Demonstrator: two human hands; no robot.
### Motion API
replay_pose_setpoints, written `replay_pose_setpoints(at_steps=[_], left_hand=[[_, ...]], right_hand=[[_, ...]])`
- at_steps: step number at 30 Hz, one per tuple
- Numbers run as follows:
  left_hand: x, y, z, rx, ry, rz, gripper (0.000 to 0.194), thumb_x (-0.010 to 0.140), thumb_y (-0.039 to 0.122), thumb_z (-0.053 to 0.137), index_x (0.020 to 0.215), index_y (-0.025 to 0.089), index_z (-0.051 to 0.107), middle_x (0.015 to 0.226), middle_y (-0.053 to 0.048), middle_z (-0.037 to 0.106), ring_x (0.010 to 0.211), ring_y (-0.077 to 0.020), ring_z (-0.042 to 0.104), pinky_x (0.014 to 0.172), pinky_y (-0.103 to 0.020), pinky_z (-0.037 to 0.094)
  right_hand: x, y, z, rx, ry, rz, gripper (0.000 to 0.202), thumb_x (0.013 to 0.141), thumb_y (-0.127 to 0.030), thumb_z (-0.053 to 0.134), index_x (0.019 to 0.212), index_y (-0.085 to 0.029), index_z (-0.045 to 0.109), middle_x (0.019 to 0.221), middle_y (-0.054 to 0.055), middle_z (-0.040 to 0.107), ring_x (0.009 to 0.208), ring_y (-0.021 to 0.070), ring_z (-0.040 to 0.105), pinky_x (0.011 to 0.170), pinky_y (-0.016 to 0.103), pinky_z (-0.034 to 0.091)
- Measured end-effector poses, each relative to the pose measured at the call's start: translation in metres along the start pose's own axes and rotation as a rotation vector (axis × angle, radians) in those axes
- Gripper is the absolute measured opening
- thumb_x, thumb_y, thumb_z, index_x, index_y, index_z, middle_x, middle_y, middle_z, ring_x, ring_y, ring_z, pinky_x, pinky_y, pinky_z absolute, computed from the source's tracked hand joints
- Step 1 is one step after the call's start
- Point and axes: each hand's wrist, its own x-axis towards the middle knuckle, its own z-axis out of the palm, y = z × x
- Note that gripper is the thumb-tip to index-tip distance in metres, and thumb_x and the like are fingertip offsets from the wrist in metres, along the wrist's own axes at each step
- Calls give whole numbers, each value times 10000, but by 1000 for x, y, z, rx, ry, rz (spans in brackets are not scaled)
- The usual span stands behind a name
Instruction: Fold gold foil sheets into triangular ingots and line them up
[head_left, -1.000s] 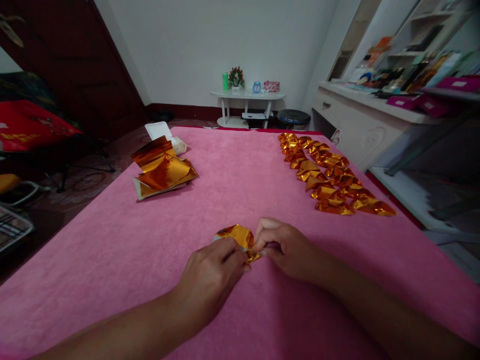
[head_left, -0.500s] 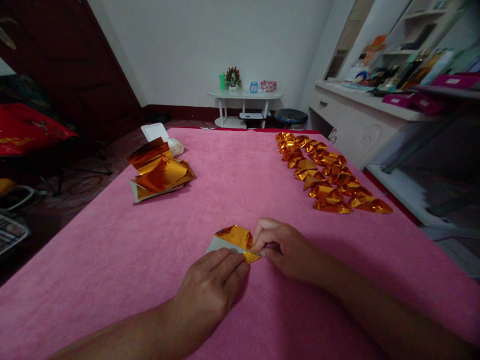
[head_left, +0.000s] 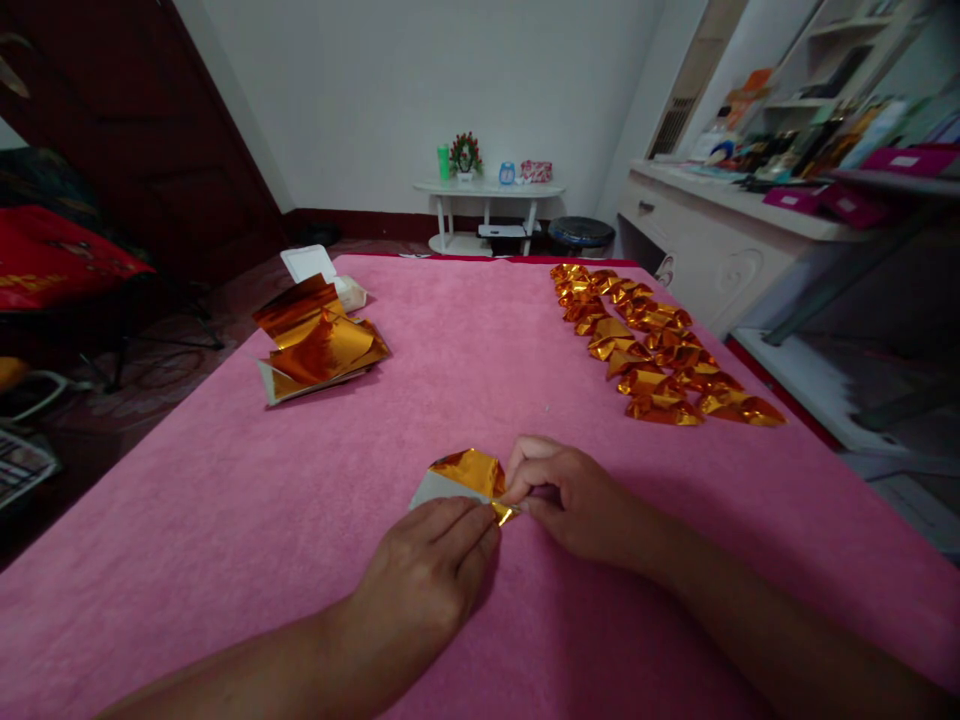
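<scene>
A partly folded sheet of gold foil paper [head_left: 474,466] lies on the pink cloth in front of me, its grey-white back showing along one side. My left hand [head_left: 431,560] presses down on its near edge, fingers together, covering part of the paper. At the right end of the sheet, my right hand [head_left: 559,492] pinches a corner between thumb and fingers. Two rows of folded gold paper pieces [head_left: 651,350] run along the right side of the cloth. To the left rests a loose stack of flat gold sheets [head_left: 322,345].
A white open container [head_left: 307,263] sits behind the stack. The pink cloth [head_left: 465,370] covers the table surface. Beyond it stand a small white table [head_left: 487,188], a black stool [head_left: 581,232] and, at right, a cluttered white dresser [head_left: 720,230]. A red bag [head_left: 67,260] is at far left.
My left fingers have shifted slightly to the right over the paper's edge, covering more of the small gold flap. The right hand keeps its pinch in nearly the same place.
</scene>
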Motion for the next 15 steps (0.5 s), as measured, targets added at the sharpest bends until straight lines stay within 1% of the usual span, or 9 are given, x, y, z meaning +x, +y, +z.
replay_pose_setpoints(at_steps=[5, 8, 11, 15], left_hand=[[-2, 0, 2, 19, -40, 10, 306, 922, 143, 350, 869, 123, 651, 788, -62, 674, 718, -138, 617, 661, -282, 572], [-2, 0, 2, 22, -37, -9, 302, 918, 138, 353, 868, 123, 651, 783, -55, 672, 693, -137, 610, 632, -273, 569], [-1, 0, 2, 29, -41, -21, 325, 923, 132, 330, 863, 123, 649, 786, -52, 668, 672, -131, 598, 609, -258, 563], [-2, -1, 3, 42, -66, -7, 303, 926, 149, 339, 916, 124, 641, 813, -63, 658, 715, -136, 595, 624, -260, 560]], right_hand=[[1, -5, 2, 0, 45, -9, 268, 659, 35, 492, 722, -177, 643, 765, 5, 555, 721, 115, 531, 629, 228, 401], [2, -7, 4, -13, 62, 6, 230, 673, 13, 512, 705, -176, 639, 757, 6, 559, 731, 120, 538, 642, 234, 406], [2, -7, 3, -6, 49, 30, 235, 688, 8, 501, 705, -178, 643, 757, 8, 559, 712, 116, 537, 622, 228, 406], [0, -6, 0, 21, 22, 13, 287, 655, 30, 492, 751, -185, 655, 787, 12, 565, 731, 120, 548, 634, 230, 417]])
